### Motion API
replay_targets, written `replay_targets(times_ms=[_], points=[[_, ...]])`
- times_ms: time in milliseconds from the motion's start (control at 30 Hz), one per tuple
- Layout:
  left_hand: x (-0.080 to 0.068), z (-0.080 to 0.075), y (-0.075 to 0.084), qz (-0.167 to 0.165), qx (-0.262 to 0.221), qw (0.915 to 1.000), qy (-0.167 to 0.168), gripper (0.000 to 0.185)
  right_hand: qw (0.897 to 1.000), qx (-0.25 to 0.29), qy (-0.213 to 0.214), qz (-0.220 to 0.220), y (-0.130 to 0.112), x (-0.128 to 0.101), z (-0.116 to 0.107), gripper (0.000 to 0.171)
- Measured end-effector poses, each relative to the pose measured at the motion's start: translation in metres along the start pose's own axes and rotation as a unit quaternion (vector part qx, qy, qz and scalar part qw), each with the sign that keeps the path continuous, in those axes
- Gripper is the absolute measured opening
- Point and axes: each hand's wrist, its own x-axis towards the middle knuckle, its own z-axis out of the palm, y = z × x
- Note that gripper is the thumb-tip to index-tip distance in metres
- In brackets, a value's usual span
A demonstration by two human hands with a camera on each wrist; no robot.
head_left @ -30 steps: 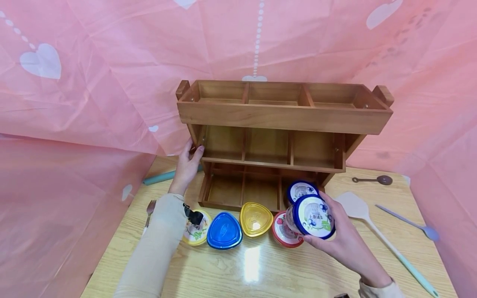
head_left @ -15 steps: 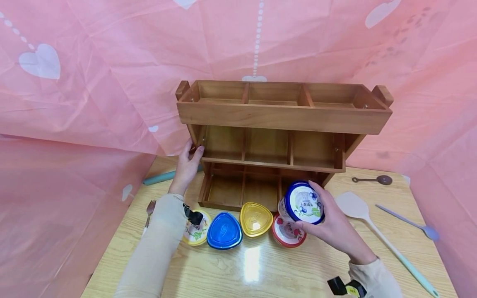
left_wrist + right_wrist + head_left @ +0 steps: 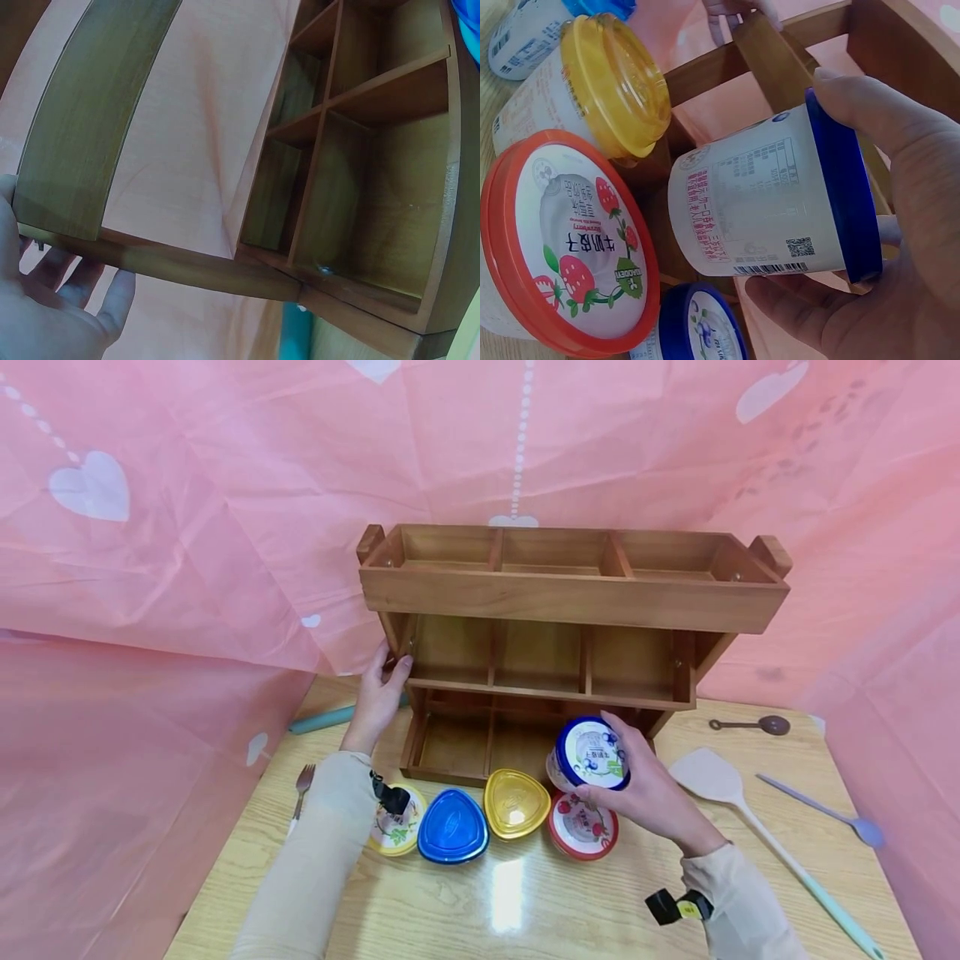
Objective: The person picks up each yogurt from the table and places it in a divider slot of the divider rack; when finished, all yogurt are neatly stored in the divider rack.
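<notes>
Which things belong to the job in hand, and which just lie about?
In the job: right hand gripping blue-lidded tub; left hand gripping wooden rack; probably other lidded tubs.

Apparently lying about: fork, spatula, brown spoon, purple spoon, teal item.

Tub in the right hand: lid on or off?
On. In the right wrist view the blue lid caps the wide end of the tub; the head view shows the lid's printed top.

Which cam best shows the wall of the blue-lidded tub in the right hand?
Right wrist: the held tub is close up, its wall facing the camera, print and barcode visible. Head shows its lid but only a sliver of wall. Left wrist doesn't show it.
</notes>
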Motion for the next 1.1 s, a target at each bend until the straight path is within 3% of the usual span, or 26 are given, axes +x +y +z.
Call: replay_targets(times_ms=[267,733,800,1033,1100], points=[[-0.015,0.000,0.034,-0.018,0.008,0.9997,-0.011,0.056,1.000,-0.010,-0.019,-0.002,0.004,0.017,0.006,0.112],[-0.015,0.000,0.036,-0.015,0.008,0.9998,-0.012,0.056,0.997,-0.042,-0.065,0.004,0.004,0.046,0.021,0.113],[-0.014,0.000,0.035,-0.012,0.007,0.9998,-0.011,0.056,0.996,-0.037,-0.077,0.012,0.004,0.050,0.023,0.114],[0.000,0.000,0.002,-0.006,-0.005,1.0000,0.001,0.055,0.993,-0.023,-0.111,0.016,0.005,0.061,0.031,0.113],[0.001,0.000,-0.001,-0.002,-0.001,1.0000,0.004,0.055,0.993,-0.022,-0.114,0.014,0.006,0.064,0.033,0.112]])
